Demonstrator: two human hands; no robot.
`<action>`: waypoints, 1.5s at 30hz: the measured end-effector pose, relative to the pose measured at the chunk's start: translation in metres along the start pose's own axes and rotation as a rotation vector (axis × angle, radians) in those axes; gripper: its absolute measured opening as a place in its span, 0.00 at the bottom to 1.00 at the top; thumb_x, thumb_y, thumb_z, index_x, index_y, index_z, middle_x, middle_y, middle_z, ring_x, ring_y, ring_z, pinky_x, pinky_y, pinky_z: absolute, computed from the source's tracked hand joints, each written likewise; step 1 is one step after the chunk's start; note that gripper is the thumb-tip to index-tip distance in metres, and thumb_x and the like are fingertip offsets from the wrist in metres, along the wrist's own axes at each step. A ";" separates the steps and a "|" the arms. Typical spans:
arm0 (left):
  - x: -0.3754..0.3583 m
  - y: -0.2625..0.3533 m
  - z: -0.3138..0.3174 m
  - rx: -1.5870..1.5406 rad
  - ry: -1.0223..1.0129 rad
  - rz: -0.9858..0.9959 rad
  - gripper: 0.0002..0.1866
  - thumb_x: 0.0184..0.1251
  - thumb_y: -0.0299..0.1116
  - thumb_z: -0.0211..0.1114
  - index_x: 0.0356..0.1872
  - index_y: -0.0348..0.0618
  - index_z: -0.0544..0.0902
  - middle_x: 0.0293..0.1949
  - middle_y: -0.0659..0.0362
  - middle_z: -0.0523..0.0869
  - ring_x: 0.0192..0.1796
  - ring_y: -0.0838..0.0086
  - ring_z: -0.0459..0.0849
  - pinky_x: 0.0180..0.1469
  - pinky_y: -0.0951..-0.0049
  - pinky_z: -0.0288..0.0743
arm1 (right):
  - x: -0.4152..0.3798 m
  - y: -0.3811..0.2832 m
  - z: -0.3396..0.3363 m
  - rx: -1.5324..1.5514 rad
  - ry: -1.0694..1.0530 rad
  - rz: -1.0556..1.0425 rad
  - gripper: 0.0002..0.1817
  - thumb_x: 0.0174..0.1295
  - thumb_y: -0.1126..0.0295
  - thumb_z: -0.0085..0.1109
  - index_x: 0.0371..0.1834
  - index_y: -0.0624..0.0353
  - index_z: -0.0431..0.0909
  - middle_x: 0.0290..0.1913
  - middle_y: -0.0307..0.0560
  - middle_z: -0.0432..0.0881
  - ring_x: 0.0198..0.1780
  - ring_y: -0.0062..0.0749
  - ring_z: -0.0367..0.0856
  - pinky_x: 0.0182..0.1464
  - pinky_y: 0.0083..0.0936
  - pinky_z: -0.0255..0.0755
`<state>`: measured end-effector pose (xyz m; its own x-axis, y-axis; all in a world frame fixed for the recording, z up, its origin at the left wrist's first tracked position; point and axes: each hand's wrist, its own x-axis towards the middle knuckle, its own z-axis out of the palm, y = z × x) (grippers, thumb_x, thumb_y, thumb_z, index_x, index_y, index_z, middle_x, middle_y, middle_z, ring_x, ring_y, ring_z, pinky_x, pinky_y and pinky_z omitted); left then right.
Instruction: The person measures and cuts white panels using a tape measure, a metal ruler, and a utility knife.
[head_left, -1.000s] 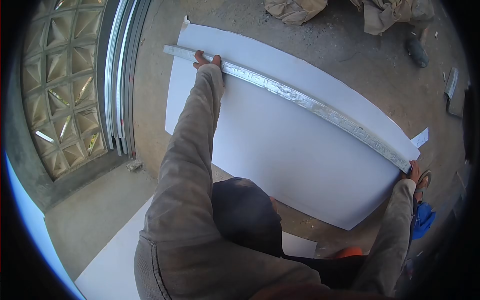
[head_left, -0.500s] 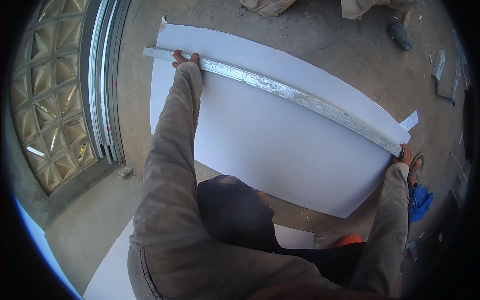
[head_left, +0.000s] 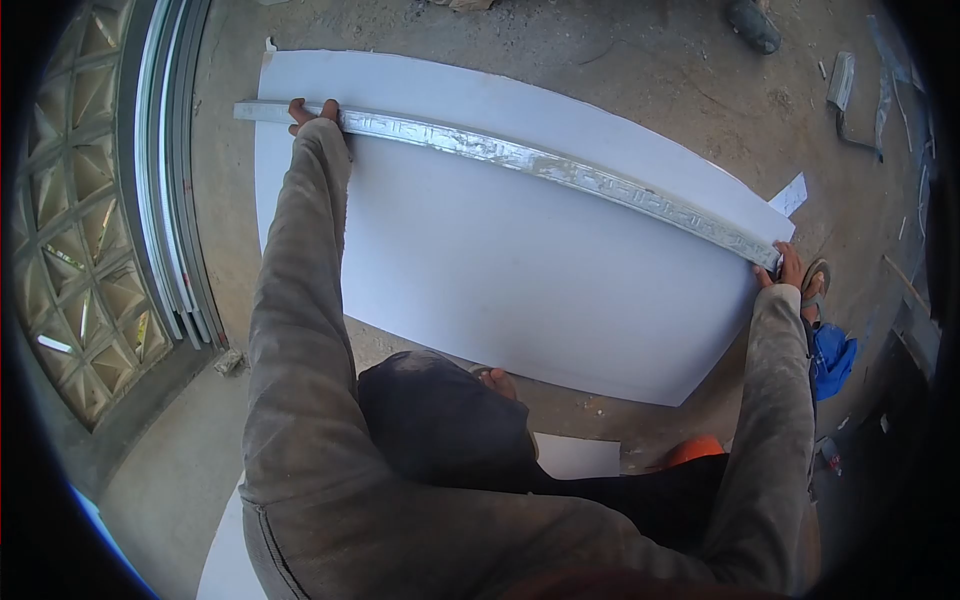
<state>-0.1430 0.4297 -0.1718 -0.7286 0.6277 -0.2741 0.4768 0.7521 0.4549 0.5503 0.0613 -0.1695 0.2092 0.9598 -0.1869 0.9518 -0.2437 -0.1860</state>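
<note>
A long silvery metal profile lies slantwise across a large white board on the floor. Its left end juts past the board's edge. My left hand grips the profile near that end, thumb and fingers astride it. At the far right end, my right hand is closed round the profile beside the board's right edge. Part of its fingers is hidden, so whether it also holds something small cannot be made out.
Metal profiles stand along a patterned block wall at left. A sandalled foot and blue cloth are close to my right hand. An orange object is near my leg; metal scraps lie at upper right.
The view has shifted, so the board, profile and both hands appear farther left and mostly higher at the right. Both hands stay on the profile, which keeps about the same place on the board.
</note>
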 end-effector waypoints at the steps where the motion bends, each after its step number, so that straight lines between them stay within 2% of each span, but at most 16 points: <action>1: -0.003 0.002 -0.001 0.009 0.003 0.002 0.32 0.49 0.37 0.66 0.55 0.62 0.58 0.55 0.51 0.59 0.54 0.57 0.64 0.55 0.54 0.60 | -0.001 0.009 0.004 0.020 -0.014 -0.006 0.33 0.33 0.65 0.69 0.49 0.53 0.69 0.51 0.49 0.71 0.55 0.48 0.65 0.56 0.37 0.59; 6: -0.007 0.002 -0.004 0.071 -0.017 0.015 0.34 0.48 0.41 0.65 0.56 0.61 0.57 0.56 0.51 0.58 0.56 0.54 0.64 0.55 0.52 0.60 | -0.002 0.021 0.007 0.076 -0.074 0.020 0.34 0.35 0.65 0.69 0.51 0.53 0.68 0.52 0.49 0.70 0.55 0.48 0.65 0.56 0.37 0.59; 13: -0.006 0.002 -0.004 0.106 -0.010 0.006 0.36 0.46 0.44 0.64 0.58 0.61 0.56 0.57 0.49 0.57 0.57 0.50 0.62 0.56 0.50 0.60 | 0.003 0.000 -0.005 0.154 -0.067 0.123 0.33 0.31 0.66 0.72 0.46 0.53 0.70 0.48 0.47 0.74 0.51 0.45 0.70 0.51 0.34 0.64; 15: -0.005 0.002 -0.005 0.095 -0.002 0.017 0.37 0.44 0.45 0.65 0.58 0.62 0.56 0.57 0.49 0.57 0.57 0.50 0.62 0.55 0.49 0.60 | 0.006 -0.002 -0.005 0.190 -0.033 0.044 0.32 0.31 0.66 0.72 0.46 0.53 0.70 0.46 0.48 0.74 0.49 0.45 0.72 0.49 0.33 0.66; 19: -0.003 0.002 -0.005 0.089 -0.012 0.005 0.39 0.41 0.45 0.65 0.58 0.62 0.55 0.57 0.48 0.57 0.56 0.50 0.63 0.54 0.50 0.60 | 0.006 0.002 -0.002 0.240 -0.072 0.087 0.31 0.31 0.67 0.72 0.45 0.53 0.70 0.44 0.49 0.75 0.48 0.45 0.72 0.48 0.33 0.66; 22: 0.006 -0.003 -0.002 0.112 -0.004 0.024 0.39 0.41 0.46 0.64 0.58 0.62 0.55 0.57 0.48 0.57 0.56 0.50 0.63 0.54 0.49 0.60 | 0.007 0.005 0.004 0.293 -0.009 0.026 0.27 0.36 0.68 0.69 0.43 0.55 0.69 0.39 0.48 0.77 0.42 0.43 0.75 0.44 0.32 0.68; 24: 0.009 -0.005 -0.002 0.123 -0.008 0.027 0.39 0.41 0.47 0.64 0.58 0.63 0.55 0.57 0.48 0.57 0.56 0.50 0.63 0.53 0.49 0.60 | 0.008 -0.002 0.003 0.628 -0.104 0.266 0.29 0.30 0.66 0.72 0.40 0.53 0.70 0.41 0.47 0.75 0.46 0.45 0.72 0.48 0.36 0.65; 25: 0.009 -0.005 -0.002 0.132 -0.009 0.031 0.39 0.41 0.47 0.64 0.58 0.63 0.55 0.57 0.48 0.57 0.56 0.49 0.63 0.53 0.48 0.60 | 0.007 0.001 0.006 0.626 -0.106 0.270 0.29 0.30 0.66 0.72 0.40 0.53 0.70 0.41 0.47 0.75 0.46 0.45 0.72 0.48 0.36 0.65; 27: 0.009 -0.006 -0.002 0.129 -0.013 0.033 0.40 0.41 0.48 0.64 0.58 0.63 0.55 0.57 0.47 0.58 0.56 0.49 0.63 0.53 0.48 0.59 | 0.007 0.002 0.010 0.206 0.010 0.102 0.29 0.29 0.64 0.72 0.38 0.51 0.69 0.41 0.45 0.75 0.47 0.45 0.70 0.49 0.36 0.63; 28: 0.010 -0.007 -0.002 0.123 -0.013 0.036 0.40 0.41 0.48 0.64 0.58 0.63 0.55 0.57 0.47 0.58 0.56 0.49 0.63 0.54 0.48 0.59 | 0.007 -0.002 0.009 0.204 0.009 0.104 0.29 0.29 0.64 0.72 0.38 0.51 0.69 0.41 0.45 0.75 0.47 0.45 0.70 0.49 0.36 0.63; 30: 0.013 -0.008 -0.001 0.133 -0.004 0.041 0.40 0.40 0.48 0.64 0.58 0.63 0.55 0.57 0.47 0.58 0.56 0.49 0.63 0.54 0.48 0.59 | 0.006 -0.014 0.005 -0.032 0.093 0.035 0.28 0.33 0.61 0.70 0.40 0.51 0.69 0.40 0.44 0.74 0.45 0.44 0.72 0.50 0.34 0.62; 31: 0.016 -0.009 0.001 0.140 0.008 0.044 0.40 0.40 0.48 0.64 0.58 0.64 0.55 0.57 0.47 0.58 0.56 0.48 0.63 0.54 0.48 0.59 | 0.005 -0.009 0.009 -0.035 0.092 0.038 0.28 0.33 0.61 0.70 0.40 0.51 0.69 0.40 0.44 0.74 0.45 0.44 0.72 0.50 0.34 0.62; 33: 0.021 -0.010 0.005 0.173 0.035 0.037 0.40 0.40 0.48 0.65 0.58 0.64 0.55 0.57 0.47 0.59 0.56 0.48 0.63 0.54 0.47 0.59 | 0.003 0.000 0.018 -0.009 0.085 0.102 0.31 0.26 0.61 0.73 0.39 0.47 0.69 0.46 0.42 0.71 0.51 0.45 0.65 0.54 0.35 0.57; 36: 0.030 -0.014 0.007 0.183 0.055 0.031 0.40 0.39 0.49 0.65 0.58 0.64 0.56 0.57 0.47 0.59 0.56 0.48 0.62 0.54 0.47 0.59 | 0.002 0.002 0.022 -0.056 0.083 0.133 0.33 0.25 0.61 0.74 0.41 0.45 0.69 0.49 0.43 0.69 0.53 0.46 0.63 0.56 0.37 0.55; 42: 0.035 -0.023 0.006 0.082 0.005 0.079 0.40 0.40 0.50 0.63 0.59 0.64 0.56 0.57 0.46 0.59 0.56 0.48 0.62 0.54 0.47 0.58 | 0.004 -0.008 0.014 -0.083 -0.025 0.223 0.35 0.27 0.62 0.73 0.44 0.43 0.67 0.53 0.46 0.65 0.57 0.49 0.58 0.59 0.40 0.53; 45: 0.031 -0.017 0.006 0.136 0.021 0.025 0.40 0.40 0.50 0.63 0.59 0.64 0.56 0.57 0.46 0.59 0.56 0.48 0.62 0.54 0.47 0.58 | 0.007 -0.013 0.007 -0.079 -0.096 0.267 0.35 0.28 0.65 0.73 0.45 0.44 0.66 0.55 0.49 0.62 0.58 0.51 0.56 0.60 0.41 0.52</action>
<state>-0.1707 0.4380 -0.1934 -0.7250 0.6434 -0.2459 0.5562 0.7574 0.3419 0.5375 0.0701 -0.1749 0.4361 0.8448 -0.3100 0.8813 -0.4706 -0.0430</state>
